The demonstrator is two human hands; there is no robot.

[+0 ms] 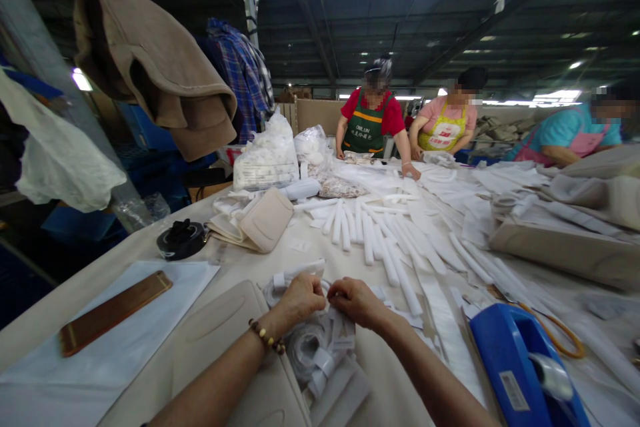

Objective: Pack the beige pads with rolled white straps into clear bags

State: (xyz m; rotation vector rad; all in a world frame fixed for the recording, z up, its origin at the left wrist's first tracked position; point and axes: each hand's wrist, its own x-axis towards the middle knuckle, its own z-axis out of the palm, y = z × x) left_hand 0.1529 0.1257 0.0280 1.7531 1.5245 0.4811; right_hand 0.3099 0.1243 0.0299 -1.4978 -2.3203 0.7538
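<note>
My left hand (303,295), with a beaded bracelet on the wrist, is closed in a pinch. Close beside it, my right hand (357,303) pinches too. Both sets of fingertips meet at a thin white strap (326,288) that loops up between them; its ends are hidden by the fingers. Just below the hands lies a bundle of coiled white wrapped straps (313,353), with a small pale tag (343,341) by it. Under my left forearm rests a beige bag (220,333) with an embossed oval. Flat white strips (345,390) lie at its right edge.
A blue tape dispenser (500,340) and orange-handled scissors (565,340) sit at right. Many white foam strips (395,253) cover the table's middle. At left are a phone (115,312), a black round case (181,239) and another beige bag (267,220). Several co-workers stand across the table.
</note>
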